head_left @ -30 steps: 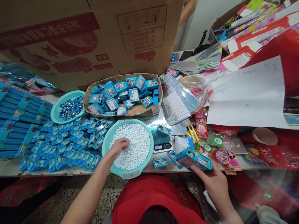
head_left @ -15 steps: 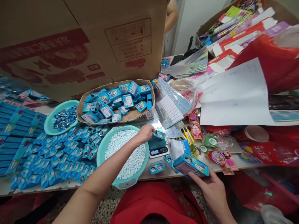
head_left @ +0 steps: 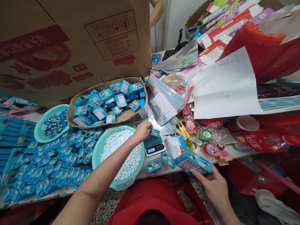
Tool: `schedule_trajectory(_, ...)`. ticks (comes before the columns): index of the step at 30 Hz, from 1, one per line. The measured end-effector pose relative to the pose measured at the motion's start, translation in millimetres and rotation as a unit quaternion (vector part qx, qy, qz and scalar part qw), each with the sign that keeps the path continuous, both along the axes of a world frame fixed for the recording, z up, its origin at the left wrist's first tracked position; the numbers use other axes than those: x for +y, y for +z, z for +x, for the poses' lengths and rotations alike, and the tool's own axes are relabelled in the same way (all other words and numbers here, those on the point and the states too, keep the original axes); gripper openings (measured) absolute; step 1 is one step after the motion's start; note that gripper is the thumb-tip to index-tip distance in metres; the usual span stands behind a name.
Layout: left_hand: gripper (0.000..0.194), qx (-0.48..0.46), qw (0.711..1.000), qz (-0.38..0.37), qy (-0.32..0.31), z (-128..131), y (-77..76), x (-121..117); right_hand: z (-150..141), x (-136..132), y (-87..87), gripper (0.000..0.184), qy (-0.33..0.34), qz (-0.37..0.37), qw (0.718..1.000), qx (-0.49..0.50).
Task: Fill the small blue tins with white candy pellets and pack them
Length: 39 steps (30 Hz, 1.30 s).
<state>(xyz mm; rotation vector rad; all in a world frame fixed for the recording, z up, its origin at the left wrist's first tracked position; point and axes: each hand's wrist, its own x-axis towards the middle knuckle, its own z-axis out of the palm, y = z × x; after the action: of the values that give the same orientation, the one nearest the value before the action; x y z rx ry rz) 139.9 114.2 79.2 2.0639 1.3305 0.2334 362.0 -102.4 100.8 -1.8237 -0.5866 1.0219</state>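
Observation:
My left hand [head_left: 143,131] reaches across the basin and is closed at the near-left end of a small blue candy box [head_left: 155,132], which is over the digital scale [head_left: 154,149]. My right hand [head_left: 214,186] grips a larger blue candy box [head_left: 194,162], tilted, thumb on its printed face. On the table edge between the hands lie a small blue box with a round window [head_left: 153,165] and another blue box [head_left: 168,159]. Under my left forearm stands a turquoise basin [head_left: 95,156] full of pale mint candies [head_left: 117,147].
A cut-down carton [head_left: 106,123] holds several blue boxes. Left of it, a turquoise bowl [head_left: 38,132] contains shiny blue pieces, beside rows of small blue boxes [head_left: 49,162]. A large cardboard box [head_left: 77,40] rises behind. Tape rolls [head_left: 205,134], yellow cutters [head_left: 183,130] and a white sheet [head_left: 225,90] lie rightward.
The view has shifted slightly, so most things sit further left. Both hands keep hold of their boxes, the left one still at the scale.

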Motion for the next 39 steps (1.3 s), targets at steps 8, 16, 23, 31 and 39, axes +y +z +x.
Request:
schedule_trajectory(8,0.009,-0.143,0.963,-0.092,0.209,-55.5,-2.5,-29.1,-1.2,-0.6,-5.6,0.046,0.010,0.010,1.000,-0.002)
schedule_trajectory(16,0.033,-0.266,0.818,-0.240,0.451,-130.5,-22.0,-99.5,-5.5,0.4,-5.7,0.046,0.027,0.006,0.999,-0.017)
schedule_trajectory(23,0.034,-0.267,0.848,-0.243,0.388,-110.9,-15.7,-97.0,-8.4,3.3,4.3,0.048,0.007,0.011,0.999,-0.044)
schedule_trajectory(31,0.018,-0.022,0.994,-0.003,0.107,-35.2,1.9,-45.9,5.2,-18.9,0.9,0.055,-0.048,-0.013,0.997,-0.057)
schedule_trajectory(39,0.014,0.044,0.995,0.061,0.063,-12.4,-5.3,-20.9,8.3,-35.2,-1.5,0.049,-0.078,-0.021,0.996,-0.040)
